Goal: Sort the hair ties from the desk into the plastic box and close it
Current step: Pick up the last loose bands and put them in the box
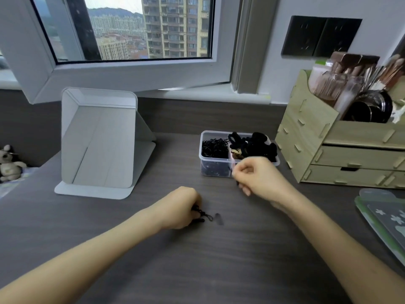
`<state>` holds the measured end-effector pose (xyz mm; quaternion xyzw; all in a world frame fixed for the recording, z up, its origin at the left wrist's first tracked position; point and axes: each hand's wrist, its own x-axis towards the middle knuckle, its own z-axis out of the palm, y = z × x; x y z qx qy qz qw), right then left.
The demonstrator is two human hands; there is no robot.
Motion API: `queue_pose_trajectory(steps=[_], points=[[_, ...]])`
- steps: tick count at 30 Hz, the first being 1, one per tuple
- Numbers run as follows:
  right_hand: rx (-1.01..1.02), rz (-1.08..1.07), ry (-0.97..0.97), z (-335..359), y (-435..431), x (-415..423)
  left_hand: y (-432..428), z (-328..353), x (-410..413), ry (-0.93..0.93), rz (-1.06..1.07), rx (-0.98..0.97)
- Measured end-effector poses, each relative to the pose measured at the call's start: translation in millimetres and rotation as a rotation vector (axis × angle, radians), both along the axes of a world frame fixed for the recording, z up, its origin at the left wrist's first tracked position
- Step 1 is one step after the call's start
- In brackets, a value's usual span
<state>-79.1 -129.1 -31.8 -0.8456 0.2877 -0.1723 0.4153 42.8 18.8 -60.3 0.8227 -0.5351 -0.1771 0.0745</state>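
Observation:
A clear plastic box [205, 165] stands open on the dark desk, split into two compartments. Thin black hair ties [213, 148] fill its left side, thick black ones [256, 145] its right. My left hand [180, 208] rests on the desk in front of the box, closed on a small bunch of thin black hair ties [202, 215]. One more dark tie [218, 218] lies blurred just right of that bunch. My right hand [257, 177] hovers at the box's front right corner with fingers pinched; something dark shows under it, too blurred to name. No lid is in view.
A folding white mirror [98, 141] stands left of the box. A wooden drawer organiser [341, 154] with brushes sits right behind my right hand. Green-edged flat packets [383, 216] lie at the desk's right edge. A plush toy [9, 164] sits far left.

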Motion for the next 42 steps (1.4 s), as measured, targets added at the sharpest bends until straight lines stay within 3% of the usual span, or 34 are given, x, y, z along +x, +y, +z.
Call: queue_pose_trajectory(steps=[4,10,16,20,24,27,30,32,37,42], points=[[-0.018,-0.143,-0.111,15.3,-25.2,36.5,-9.6,18.9,10.1,-0.017,0.058,-0.072],[-0.179,-0.165,0.054,18.0,-42.4,82.0,-41.5,45.4,28.2,0.078,0.183,-0.271],[-0.342,-0.138,-0.025,22.9,-38.4,49.5,-87.3,58.6,50.5,0.184,0.308,-0.469],[-0.259,0.153,0.271,10.0,-25.3,6.8,-107.1,58.7,56.0,0.29,0.325,-0.489],[-0.303,0.239,0.475,-19.0,-23.8,-13.1,-104.2,56.4,59.2,0.425,0.241,-0.451],[-0.305,0.247,0.454,-34.0,-17.9,-15.6,-95.2,54.2,63.7,0.582,0.22,-0.526],[-0.344,0.269,0.464,-37.8,-13.4,-15.1,-87.5,50.4,71.5,0.625,0.26,-0.619],[-0.356,0.24,0.412,-31.2,-13.1,-9.8,-85.8,45.2,76.8,0.592,0.305,-0.676],[-0.377,-0.074,-0.013,-1.0,-22.4,31.6,-92.9,22.3,74.7,0.42,0.523,-0.676],[-0.516,-0.177,-0.05,-5.5,-32.6,56.4,-101.3,7.7,66.1,0.386,0.553,-0.528]])
